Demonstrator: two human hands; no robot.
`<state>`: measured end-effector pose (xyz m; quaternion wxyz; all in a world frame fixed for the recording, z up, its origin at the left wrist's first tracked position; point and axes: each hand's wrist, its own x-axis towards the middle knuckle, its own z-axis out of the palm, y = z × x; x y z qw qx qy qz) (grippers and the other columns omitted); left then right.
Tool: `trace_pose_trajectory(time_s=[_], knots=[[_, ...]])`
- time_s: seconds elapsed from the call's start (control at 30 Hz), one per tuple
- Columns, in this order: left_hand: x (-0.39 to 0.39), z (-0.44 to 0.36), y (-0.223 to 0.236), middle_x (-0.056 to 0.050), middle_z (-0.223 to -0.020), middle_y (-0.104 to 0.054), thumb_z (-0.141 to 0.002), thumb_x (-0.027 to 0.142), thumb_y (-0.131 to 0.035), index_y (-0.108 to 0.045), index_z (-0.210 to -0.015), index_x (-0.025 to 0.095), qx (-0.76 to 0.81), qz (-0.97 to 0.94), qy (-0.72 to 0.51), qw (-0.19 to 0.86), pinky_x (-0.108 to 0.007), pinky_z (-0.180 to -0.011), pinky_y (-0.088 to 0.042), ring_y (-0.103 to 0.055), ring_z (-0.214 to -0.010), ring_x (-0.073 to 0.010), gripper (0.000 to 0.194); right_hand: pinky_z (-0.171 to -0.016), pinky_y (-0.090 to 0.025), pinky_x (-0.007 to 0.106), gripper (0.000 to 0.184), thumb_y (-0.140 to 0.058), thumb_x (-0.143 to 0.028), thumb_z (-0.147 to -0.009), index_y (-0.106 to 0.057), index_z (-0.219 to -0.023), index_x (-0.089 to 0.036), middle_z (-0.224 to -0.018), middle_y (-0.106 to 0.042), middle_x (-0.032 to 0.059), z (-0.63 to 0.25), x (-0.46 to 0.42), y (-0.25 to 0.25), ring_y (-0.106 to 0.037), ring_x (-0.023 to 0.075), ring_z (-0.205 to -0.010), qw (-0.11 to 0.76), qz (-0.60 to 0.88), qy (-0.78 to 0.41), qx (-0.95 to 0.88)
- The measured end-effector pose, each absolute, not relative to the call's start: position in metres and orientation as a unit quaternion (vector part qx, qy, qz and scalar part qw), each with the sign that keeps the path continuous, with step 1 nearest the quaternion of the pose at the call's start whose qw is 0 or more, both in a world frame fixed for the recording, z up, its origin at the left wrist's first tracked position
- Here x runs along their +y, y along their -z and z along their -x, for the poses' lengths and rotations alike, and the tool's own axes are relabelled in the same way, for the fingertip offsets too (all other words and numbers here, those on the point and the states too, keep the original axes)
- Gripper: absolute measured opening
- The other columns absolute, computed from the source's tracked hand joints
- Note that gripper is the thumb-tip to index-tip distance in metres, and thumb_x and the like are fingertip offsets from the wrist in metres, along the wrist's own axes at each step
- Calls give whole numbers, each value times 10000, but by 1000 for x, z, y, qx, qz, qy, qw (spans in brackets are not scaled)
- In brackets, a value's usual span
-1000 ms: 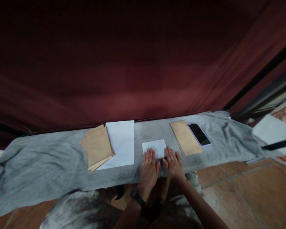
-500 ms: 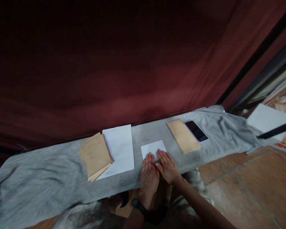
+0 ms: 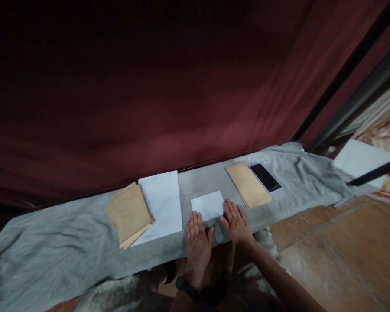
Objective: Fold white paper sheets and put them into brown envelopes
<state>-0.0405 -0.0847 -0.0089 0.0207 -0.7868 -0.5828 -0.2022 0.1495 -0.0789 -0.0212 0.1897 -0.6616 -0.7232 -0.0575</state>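
A small folded white paper (image 3: 208, 204) lies on a grey cloth (image 3: 68, 242) covering a low bench. My left hand (image 3: 197, 242) rests flat, fingers stretched, at the paper's near left corner. My right hand (image 3: 236, 223) lies flat with fingers spread at its near right corner, fingertips just touching the paper's edge. Neither hand holds anything. A dark watch sits on my left wrist.
A stack of brown envelopes (image 3: 129, 213) overlaps a white sheet (image 3: 162, 201) to the left. To the right lie more brown envelopes (image 3: 248, 184) and a black phone (image 3: 265, 177). A dark red curtain (image 3: 149, 86) hangs behind. Tiled floor (image 3: 338, 242) is at right.
Both hands slid back toward me and apart, off the middle of the small paper to its near corners. The camera view shifted slightly.
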Motion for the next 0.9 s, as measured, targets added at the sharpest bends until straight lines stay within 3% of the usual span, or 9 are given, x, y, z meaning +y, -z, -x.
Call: trace_pose_trajectory(time_s=[0.17, 0.3, 0.47, 0.57, 0.7, 0.9], knots=[[-77, 31, 6, -236, -1592, -339, -1026, 275, -364, -195, -1581, 47, -580, 786, 215, 26, -542, -1192, -344, -304, -1496, -326, 624, -1198, -314, 487, 573, -324, -376, -1060, -314, -1570, -114, -1551, -442, 156, -146, -73, 19, -400, 279, -1455, 212, 678, 27, -703], [-54, 14, 3, -185, -1616, -321, -991, 177, -355, -130, -1602, 106, -531, 821, 207, -12, -520, -1211, -325, -290, -1506, -287, 655, -1189, -343, 473, 531, -323, -316, -1057, -337, -1562, -153, -1549, -457, 125, -130, -53, 7, -396, 242, -1459, 225, 624, -30, -748], [-26, 3, 11, -185, -1627, -294, -943, 146, -422, -200, -1595, 122, -497, 855, 145, -32, -533, -1221, -280, -239, -1522, -310, 689, -1190, -343, 462, 485, -322, -276, -1052, -452, -1501, -148, -1518, -501, 122, -114, -28, 4, -419, 234, -1445, 216, 610, -39, -762], [-18, 8, 17, -202, -1602, -340, -945, 124, -377, -245, -1579, 87, -521, 843, 136, -22, -523, -1217, -285, -262, -1515, -300, 649, -1200, -317, 464, 488, -359, -290, -1044, -462, -1492, -125, -1522, -492, 137, -118, -24, 10, -408, 251, -1451, 211, 619, -9, -756], [-16, 20, 18, -234, -1579, -365, -993, 209, -339, -297, -1546, 18, -554, 817, 161, 3, -515, -1206, -313, -284, -1507, -305, 587, -1205, -295, 477, 544, -379, -341, -1041, -390, -1532, -108, -1553, -444, 151, -126, -23, 18, -395, 267, -1455, 215, 633, 23, -743], [-18, 32, 18, -230, -1586, -354, -1012, 335, -397, -284, -1556, 34, -595, 779, 198, 8, -499, -1199, -332, -326, -1490, -307, 632, -1215, -245, 485, 595, -312, -424, -1059, -372, -1537, -74, -1552, -438, 170, -134, -25, 23, -394, 284, -1452, 193, 667, 40, -719]])
